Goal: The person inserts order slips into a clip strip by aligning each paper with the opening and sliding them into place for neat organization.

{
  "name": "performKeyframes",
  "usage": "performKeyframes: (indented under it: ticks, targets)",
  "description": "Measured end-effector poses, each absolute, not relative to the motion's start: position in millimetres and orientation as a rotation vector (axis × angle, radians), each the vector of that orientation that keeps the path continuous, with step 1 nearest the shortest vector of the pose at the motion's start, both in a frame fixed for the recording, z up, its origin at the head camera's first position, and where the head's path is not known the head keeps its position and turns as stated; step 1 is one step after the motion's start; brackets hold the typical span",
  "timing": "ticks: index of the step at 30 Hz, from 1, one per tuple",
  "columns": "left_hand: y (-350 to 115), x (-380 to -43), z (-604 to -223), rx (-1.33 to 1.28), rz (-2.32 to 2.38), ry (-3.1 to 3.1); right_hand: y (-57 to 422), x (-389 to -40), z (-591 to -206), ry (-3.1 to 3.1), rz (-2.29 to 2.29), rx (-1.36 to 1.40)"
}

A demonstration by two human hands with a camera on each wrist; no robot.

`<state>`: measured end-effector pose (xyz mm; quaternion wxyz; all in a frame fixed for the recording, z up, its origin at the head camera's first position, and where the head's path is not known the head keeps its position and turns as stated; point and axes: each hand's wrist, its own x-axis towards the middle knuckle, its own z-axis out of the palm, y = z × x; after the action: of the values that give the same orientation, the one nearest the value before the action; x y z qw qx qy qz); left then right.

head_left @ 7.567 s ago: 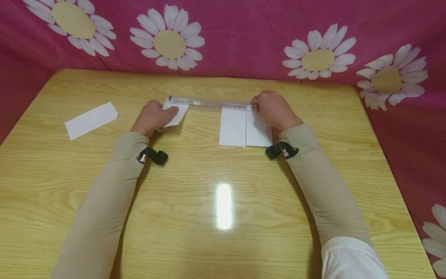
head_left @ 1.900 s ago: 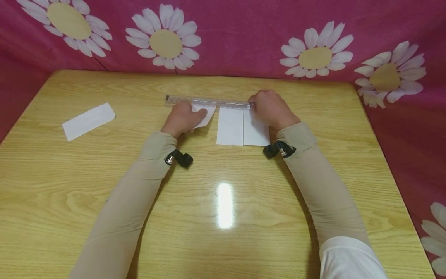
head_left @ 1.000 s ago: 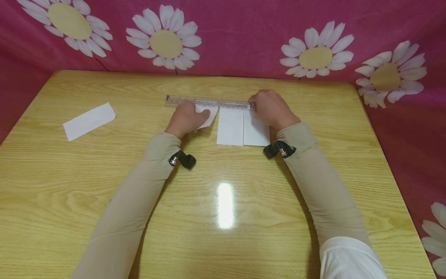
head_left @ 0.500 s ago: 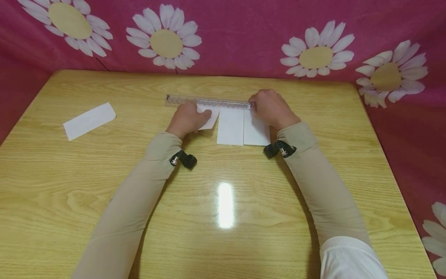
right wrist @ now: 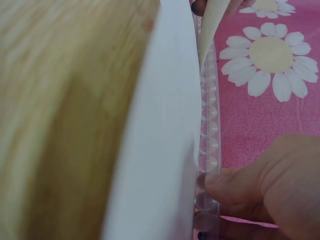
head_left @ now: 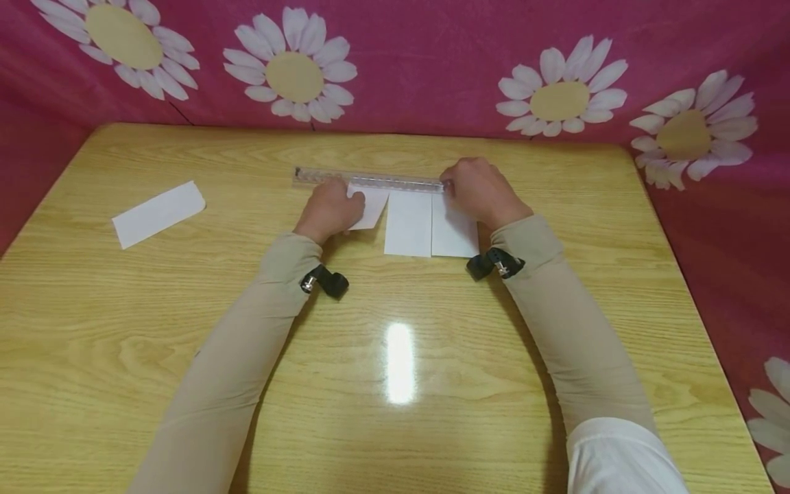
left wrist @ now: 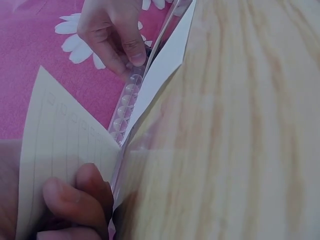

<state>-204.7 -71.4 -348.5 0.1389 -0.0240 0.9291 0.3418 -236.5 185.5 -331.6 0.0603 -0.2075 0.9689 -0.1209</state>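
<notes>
My left hand (head_left: 327, 209) pinches a small white paper card (head_left: 370, 206), raised at a tilt with its top edge at a clear plastic strip (head_left: 382, 181). In the left wrist view, that card's inner face (left wrist: 65, 135) shows ruled lines and small printed squares. The strip carries a row of round bumps (right wrist: 212, 112) in the right wrist view. Thumb and fingers of my right hand (head_left: 484, 191) grip its right end. Two white cards (head_left: 409, 225) hang side by side from the strip's near edge, the right one partly covered by that hand.
On the wooden table (head_left: 395, 295), another white card (head_left: 159, 214) with one rounded corner lies slantwise at the left. A pink cloth with daisies (head_left: 426, 68) stands behind the table's far edge.
Over the earlier frames my left hand has brought its card rightward along the strip, beside the other two. Lately the left thumb has drawn back slightly. My right hand stays put.
</notes>
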Motion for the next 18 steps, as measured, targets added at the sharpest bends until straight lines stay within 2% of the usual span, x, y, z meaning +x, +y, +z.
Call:
performKeyframes:
  ticks: [18]
  targets:
    - [-67.7, -206.8, -346.9, -0.077, 0.988, 2.671, 187.1, -238.3, -332.6, 2.925, -0.357, -0.664]
